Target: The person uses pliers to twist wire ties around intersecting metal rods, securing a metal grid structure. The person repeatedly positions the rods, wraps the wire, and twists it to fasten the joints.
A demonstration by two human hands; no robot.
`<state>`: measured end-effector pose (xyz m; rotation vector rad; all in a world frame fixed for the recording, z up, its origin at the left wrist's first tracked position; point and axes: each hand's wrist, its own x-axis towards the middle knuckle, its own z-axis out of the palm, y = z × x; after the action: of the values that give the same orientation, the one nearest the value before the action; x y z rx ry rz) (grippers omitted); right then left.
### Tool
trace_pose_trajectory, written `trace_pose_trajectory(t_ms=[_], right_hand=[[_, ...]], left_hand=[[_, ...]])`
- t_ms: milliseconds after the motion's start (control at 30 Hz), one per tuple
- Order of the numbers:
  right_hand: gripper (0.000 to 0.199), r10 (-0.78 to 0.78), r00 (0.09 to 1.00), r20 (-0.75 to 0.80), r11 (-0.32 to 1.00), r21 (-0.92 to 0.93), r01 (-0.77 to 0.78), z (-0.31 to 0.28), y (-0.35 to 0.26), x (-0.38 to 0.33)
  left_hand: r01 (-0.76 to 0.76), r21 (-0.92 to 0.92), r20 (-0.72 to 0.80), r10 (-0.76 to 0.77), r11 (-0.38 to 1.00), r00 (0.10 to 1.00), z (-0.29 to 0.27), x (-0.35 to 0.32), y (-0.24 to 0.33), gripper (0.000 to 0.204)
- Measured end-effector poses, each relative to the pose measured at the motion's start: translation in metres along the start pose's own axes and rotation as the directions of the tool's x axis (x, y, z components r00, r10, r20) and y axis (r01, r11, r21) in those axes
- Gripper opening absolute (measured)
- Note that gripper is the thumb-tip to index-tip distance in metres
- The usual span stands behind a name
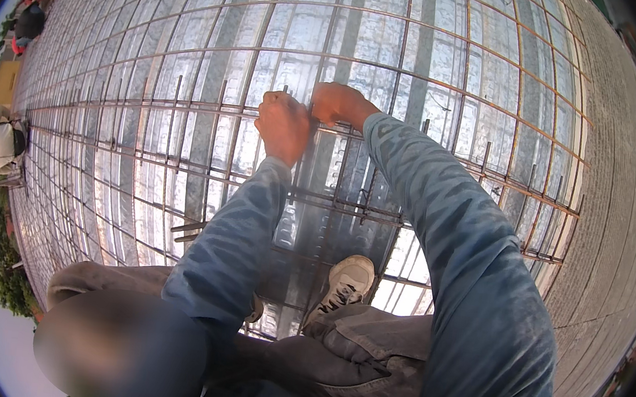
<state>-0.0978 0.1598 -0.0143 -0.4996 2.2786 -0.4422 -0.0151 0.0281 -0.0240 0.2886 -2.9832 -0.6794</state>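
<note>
We've got our left hand and right hand curled close together at the rebar grid, can't tell what they're pinching, if anything.

Rough metal rebar, glossy metal decking, matt cloth sleeves

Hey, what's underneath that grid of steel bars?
Shiny ribbed metal decking lies under the steel bars. The left hand, right hand, blue sleeves and trousers hide patches of it; what lies beneath the decking is covered.
</note>
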Motion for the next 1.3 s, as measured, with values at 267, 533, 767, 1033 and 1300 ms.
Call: trace_pose_trajectory(t_ms=[267,533,767,1033,1300], right_hand=[[0.023,-0.043,0.996,-0.077,0.994,0.101,0.051,-0.006,0.004,0.014],[0.009,-0.005,0.989,0.149,1.0,0.027,0.001,-0.03,0.009,-0.002],[0.02,-0.234,0.968,0.096,0.965,-0.098,0.243,0.0,-0.029,-0.016],[0.019,-0.38,0.908,-0.177,0.902,-0.29,0.321,-0.016,-0.041,-0.038],[0.012,-0.337,0.898,-0.284,0.902,-0.369,0.223,-0.043,-0.034,-0.034]], left_hand=[[-0.175,-0.193,0.126,0.202,0.965,0.971,-0.013,0.008,-0.016,0.012],[-0.067,-0.382,0.37,0.219,0.922,0.903,-0.017,0.035,-0.022,0.015],[0.121,-0.49,0.545,0.196,0.863,0.815,-0.004,0.064,-0.04,0.018],[0.201,-0.709,0.559,0.364,0.676,0.745,-0.025,0.043,-0.042,0.042],[0.281,-0.585,0.618,0.193,0.761,0.763,-0.028,0.022,-0.017,0.058]])
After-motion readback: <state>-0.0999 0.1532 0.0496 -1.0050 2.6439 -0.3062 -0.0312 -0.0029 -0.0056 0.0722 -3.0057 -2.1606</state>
